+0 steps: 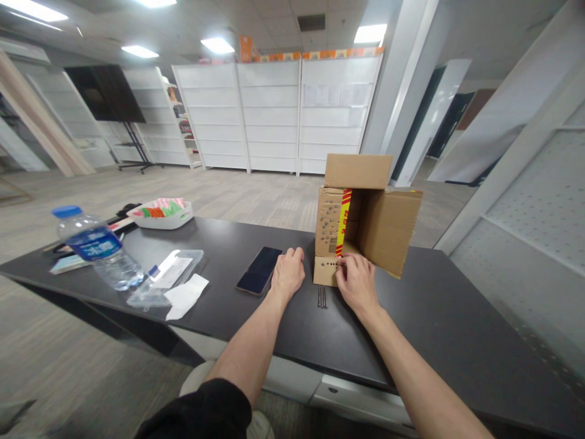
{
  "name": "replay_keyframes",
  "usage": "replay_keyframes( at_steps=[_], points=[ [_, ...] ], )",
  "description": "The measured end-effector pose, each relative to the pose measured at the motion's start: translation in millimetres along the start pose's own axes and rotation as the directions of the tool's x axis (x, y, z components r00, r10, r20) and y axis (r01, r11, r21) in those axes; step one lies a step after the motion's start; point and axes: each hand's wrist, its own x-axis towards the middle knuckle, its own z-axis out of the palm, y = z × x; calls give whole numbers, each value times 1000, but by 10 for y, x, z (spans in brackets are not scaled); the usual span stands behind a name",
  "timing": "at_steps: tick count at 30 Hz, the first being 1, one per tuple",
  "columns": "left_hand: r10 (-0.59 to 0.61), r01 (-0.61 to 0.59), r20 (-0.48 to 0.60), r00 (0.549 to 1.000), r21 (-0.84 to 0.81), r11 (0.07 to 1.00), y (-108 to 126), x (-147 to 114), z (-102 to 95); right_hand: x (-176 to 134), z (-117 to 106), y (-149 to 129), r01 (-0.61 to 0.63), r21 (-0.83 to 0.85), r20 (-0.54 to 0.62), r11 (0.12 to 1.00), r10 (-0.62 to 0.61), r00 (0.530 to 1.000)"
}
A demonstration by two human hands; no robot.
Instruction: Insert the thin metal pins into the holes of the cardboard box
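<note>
A cardboard box [326, 238] stands on the dark desk with its open side facing me and its flaps spread. Its lower front flap [323, 271] carries a row of small dark dots. Against the right part of that flap, my right hand [357, 281] is closed in a pinch; whatever its fingertips hold is hidden. Several thin metal screws or nails [322, 297] lie side by side just below the flap. My left hand [289, 272] rests on the desk with curled fingers, between the box and a dark phone [259, 270], right beside the phone's edge.
To the left are a water bottle [98, 244], a clear plastic case [176, 268], a white paper piece [187, 296] and a white tray [167, 221] holding colourful packets. A drawer [356, 399] sits under the desk's front edge. White shelving [269, 116] stands across the room.
</note>
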Motion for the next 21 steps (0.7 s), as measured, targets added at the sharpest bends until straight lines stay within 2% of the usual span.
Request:
replay_keyframes(
  at_steps=[21],
  points=[
    [-12, 12, 8, 1000, 10, 1000, 13, -1, -8, -3, 36, 8, -1, -53, -29, 999, -1, 1000]
  ],
)
